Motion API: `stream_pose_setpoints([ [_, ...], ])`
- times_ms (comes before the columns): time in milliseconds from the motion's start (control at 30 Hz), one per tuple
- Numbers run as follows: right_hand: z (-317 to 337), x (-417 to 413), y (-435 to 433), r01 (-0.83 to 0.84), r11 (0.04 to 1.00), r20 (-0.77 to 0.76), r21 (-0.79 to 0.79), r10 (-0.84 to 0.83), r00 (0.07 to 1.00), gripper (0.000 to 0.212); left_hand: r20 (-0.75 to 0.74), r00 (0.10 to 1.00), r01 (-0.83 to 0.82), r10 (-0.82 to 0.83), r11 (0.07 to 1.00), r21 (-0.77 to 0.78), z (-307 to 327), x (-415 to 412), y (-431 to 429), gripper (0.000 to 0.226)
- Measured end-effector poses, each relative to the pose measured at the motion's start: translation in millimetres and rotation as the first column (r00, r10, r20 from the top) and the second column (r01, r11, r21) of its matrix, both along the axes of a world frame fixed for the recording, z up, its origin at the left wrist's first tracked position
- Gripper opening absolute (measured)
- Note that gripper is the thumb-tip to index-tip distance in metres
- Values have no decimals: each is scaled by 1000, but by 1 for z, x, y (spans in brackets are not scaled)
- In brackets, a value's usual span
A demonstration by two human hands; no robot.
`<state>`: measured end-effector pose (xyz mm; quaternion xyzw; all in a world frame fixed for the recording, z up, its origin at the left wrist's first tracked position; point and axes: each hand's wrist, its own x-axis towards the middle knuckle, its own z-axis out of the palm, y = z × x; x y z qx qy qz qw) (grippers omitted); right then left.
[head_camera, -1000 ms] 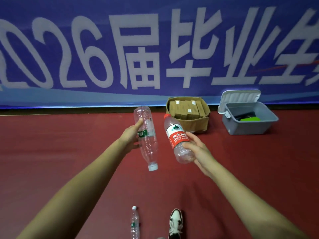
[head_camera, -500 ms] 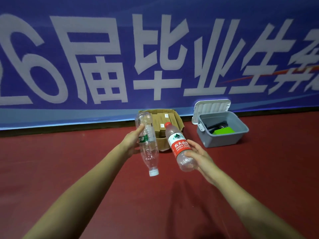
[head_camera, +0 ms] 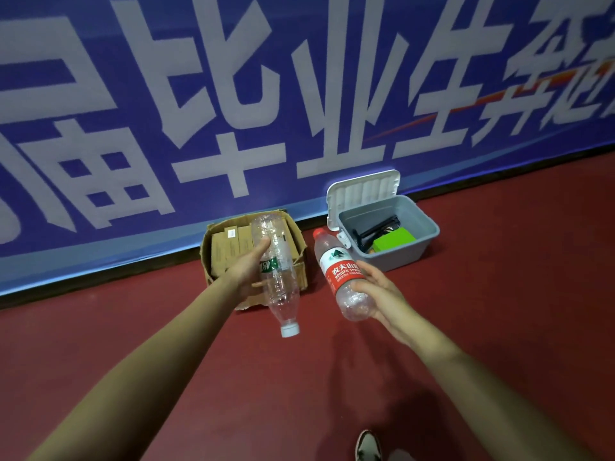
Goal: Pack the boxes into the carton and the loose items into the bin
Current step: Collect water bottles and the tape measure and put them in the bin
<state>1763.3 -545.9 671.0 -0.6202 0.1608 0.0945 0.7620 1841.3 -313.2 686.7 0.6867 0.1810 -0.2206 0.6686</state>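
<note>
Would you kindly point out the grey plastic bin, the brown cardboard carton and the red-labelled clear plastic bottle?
grey plastic bin (head_camera: 399, 256): head view, front wall.
brown cardboard carton (head_camera: 206, 261): head view, left wall.
red-labelled clear plastic bottle (head_camera: 342, 272): head view, red label.

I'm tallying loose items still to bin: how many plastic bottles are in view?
2. The green-label bottle, cap down, is in the left hand; the red-label bottle, cap up, is in the right hand. Others may lie out of frame.

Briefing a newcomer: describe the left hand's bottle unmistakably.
Under the blue banner sits a cardboard carton. In front of it, the left hand holds a clear bottle. Unlike the red-labelled bottle nearby, its label is green and its cap points down.
</note>
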Motion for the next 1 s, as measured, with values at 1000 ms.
stream_pose_setpoints([
  [1000, -80, 378, -290, 95, 975, -364, -201, -164, 917, 35, -207, 977, -73, 55, 994, -80, -79, 405, -285, 40],
])
